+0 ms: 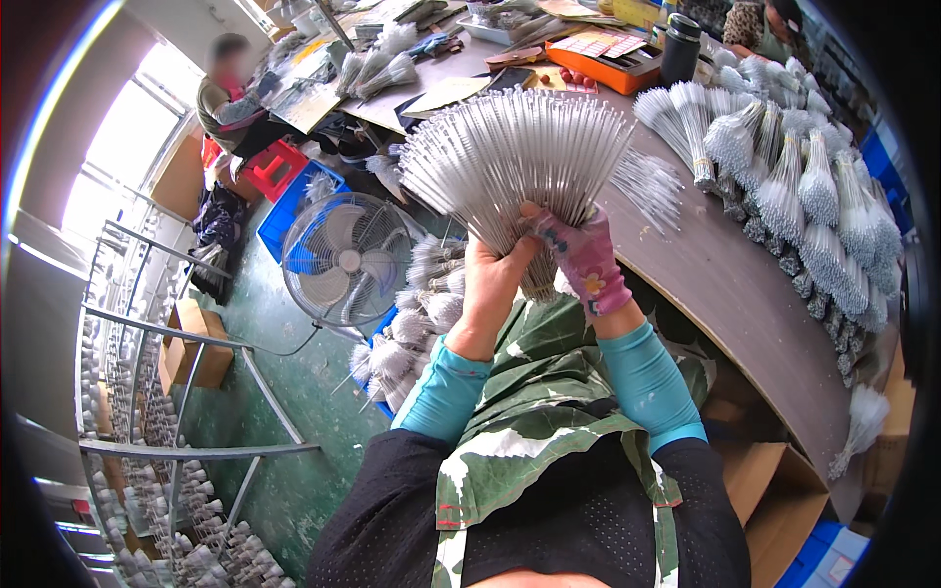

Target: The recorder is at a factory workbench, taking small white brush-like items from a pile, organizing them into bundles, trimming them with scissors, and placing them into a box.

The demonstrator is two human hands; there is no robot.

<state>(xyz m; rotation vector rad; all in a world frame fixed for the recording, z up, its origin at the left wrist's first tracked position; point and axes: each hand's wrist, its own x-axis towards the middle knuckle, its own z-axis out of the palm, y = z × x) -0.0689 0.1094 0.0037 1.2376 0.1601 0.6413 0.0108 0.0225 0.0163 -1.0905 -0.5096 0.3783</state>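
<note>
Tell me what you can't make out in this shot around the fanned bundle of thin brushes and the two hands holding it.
- Head view: the lower ends of the brush bundle are hidden inside the left hand and the gloved right hand.
- Right fingertips: behind the bundle, so the grip there is unclear.
- Single bristle tips: too small to separate.
- Brush piles on the table: bent and blurred toward the rim.
- Cardboard box: its contents are hidden.

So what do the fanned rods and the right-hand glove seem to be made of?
Fanned rods: likely thin metal wire, grey with a dull sheen, stiff and straight, possibly bristled brush stems.
Glove on the right hand: soft pink fabric with a flower print, probably knitted cotton.
</note>
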